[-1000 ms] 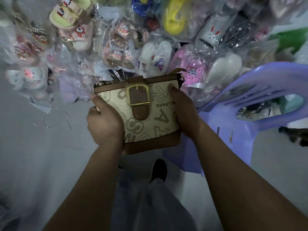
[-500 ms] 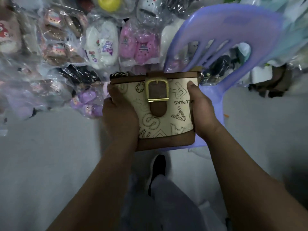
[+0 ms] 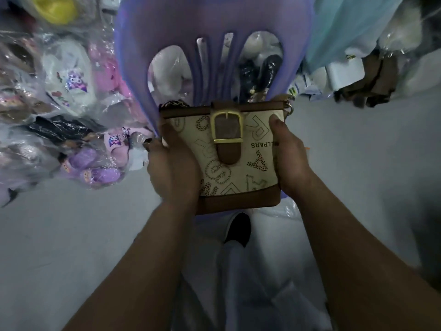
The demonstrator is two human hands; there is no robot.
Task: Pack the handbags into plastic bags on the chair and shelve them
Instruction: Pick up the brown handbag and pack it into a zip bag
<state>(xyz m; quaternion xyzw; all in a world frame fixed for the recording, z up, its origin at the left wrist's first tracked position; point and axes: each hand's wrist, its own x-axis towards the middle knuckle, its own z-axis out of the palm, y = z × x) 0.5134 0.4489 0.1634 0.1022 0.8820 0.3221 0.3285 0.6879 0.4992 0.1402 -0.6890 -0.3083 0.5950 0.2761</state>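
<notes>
Looking down from the head cam, the only view here, the handbag sits dead centre, held up between both hands right in front of the purple chair. It faces the camera with the gold buckle up front. The brown base is toward the person, and the top edge with its chain strap points away at the backrest. Its wider side runs left to right, straight from one hand to the other, so neither hand is nearer; each has one end. The seat is almost totally hidden under the bag. I'd say the bag is just above it, but I can't tell if they touch.

The left hand wraps the left edge, thumb laid over the front panel and fingers curled round the side. The right hand clamps the right edge, thumb pressed near the upper corner, the other fingers out of sight behind. So both are gripping the bag firmly.

A crinkle of clear plastic peeks out by the right wrist at the seat edge. It's probably one of the packing bags, hard to be sure. My guess is the next bit is lowering the bag onto that. Off to the left there's a heap of bagged slippers on the grey floor, and a dark shoe shows below the bag.
</notes>
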